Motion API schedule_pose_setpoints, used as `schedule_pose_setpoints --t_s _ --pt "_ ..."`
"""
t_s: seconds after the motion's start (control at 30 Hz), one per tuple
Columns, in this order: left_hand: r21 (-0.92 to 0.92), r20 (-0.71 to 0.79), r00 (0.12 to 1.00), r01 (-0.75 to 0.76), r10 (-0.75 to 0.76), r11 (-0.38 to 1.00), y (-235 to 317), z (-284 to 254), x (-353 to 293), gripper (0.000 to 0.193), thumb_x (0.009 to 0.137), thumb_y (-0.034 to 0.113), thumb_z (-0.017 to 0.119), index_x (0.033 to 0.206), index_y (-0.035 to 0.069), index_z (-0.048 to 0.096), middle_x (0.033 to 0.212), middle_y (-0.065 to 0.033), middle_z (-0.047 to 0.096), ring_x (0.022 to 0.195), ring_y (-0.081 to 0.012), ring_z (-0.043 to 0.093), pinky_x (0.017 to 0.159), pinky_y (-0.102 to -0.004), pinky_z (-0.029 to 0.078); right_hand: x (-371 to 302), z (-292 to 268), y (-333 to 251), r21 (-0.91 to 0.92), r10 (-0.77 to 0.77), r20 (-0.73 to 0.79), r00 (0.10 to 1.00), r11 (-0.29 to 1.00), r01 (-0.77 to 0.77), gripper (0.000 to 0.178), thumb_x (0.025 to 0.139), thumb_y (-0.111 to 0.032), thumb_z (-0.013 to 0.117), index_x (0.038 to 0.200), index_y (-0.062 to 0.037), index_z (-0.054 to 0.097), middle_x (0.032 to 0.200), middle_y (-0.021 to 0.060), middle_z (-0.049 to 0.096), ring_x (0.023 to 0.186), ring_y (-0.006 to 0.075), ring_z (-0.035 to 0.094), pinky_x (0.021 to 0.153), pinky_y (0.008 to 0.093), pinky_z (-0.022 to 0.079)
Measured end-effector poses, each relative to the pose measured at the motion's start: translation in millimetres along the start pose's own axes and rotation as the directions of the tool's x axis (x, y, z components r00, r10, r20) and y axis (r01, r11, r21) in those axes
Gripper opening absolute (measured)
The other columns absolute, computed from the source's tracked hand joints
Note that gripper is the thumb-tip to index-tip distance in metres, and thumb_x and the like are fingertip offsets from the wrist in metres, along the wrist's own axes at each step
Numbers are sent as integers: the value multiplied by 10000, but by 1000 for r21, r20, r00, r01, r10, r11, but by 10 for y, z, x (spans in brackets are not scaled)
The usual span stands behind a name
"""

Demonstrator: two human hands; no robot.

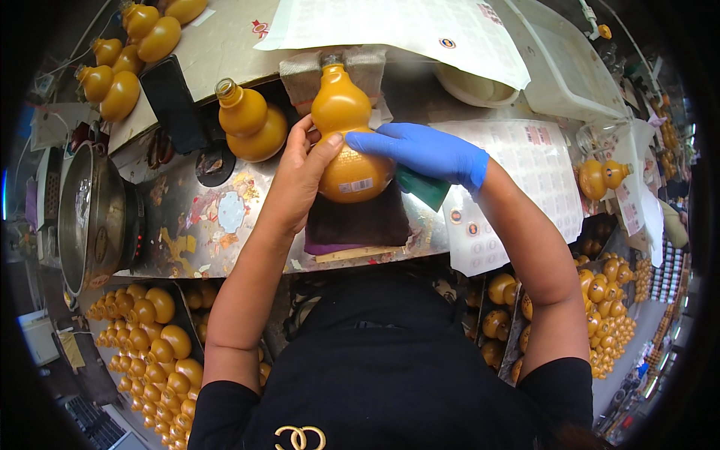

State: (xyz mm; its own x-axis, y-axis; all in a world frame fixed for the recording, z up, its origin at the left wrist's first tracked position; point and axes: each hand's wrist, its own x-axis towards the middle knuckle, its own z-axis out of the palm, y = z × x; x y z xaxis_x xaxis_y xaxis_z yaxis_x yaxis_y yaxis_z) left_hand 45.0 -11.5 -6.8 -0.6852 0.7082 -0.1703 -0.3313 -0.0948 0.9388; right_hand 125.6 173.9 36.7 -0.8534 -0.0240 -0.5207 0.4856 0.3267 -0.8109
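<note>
An amber gourd-shaped bottle (341, 105) lies on its back on a dark cloth pad (358, 225), its neck pointing away from me on a folded grey cloth (300, 73). My bare left hand (301, 169) is closed round its left side, thumb on the narrow waist. A white barcode label (355, 185) sits low on the bulb, below fine gold print. From the right, my right hand (420, 154) in a blue glove presses on the bottle near the waist. Under its palm a flat green piece (426, 189) sticks out; the fingers underneath are hidden.
Another gourd bottle (251, 124) stands left, by a propped phone (174, 101). A metal pan (91, 217) is at far left. Label sheets (517, 187) lie right, with another sheet (397, 30) at the back near a plastic tub (570, 67). Several bottles (161, 349) stand below the table.
</note>
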Motion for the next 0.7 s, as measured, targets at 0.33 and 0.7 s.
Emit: schedule_pose_setpoints --t_s 0.33,0.7 --pt "194 -15 996 -88 93 977 18 82 4 711 860 320 657 1382 -2 297 1280 -155 443 1194 -208 451 1010 -333 375 -49 224 235 133 -87 -185 979 985 113 813 882 -687 418 1232 32 564 1110 198 633 1006 259 612 893 333 459" --pt "-8 -9 997 -74 74 997 -25 -49 -109 729 928 402 576 1440 6 241 1357 -184 405 1242 -239 432 1042 -326 340 -148 354 237 177 -68 -316 946 976 129 758 889 -616 495 1311 15 490 1195 232 593 1115 296 586 963 345 435"
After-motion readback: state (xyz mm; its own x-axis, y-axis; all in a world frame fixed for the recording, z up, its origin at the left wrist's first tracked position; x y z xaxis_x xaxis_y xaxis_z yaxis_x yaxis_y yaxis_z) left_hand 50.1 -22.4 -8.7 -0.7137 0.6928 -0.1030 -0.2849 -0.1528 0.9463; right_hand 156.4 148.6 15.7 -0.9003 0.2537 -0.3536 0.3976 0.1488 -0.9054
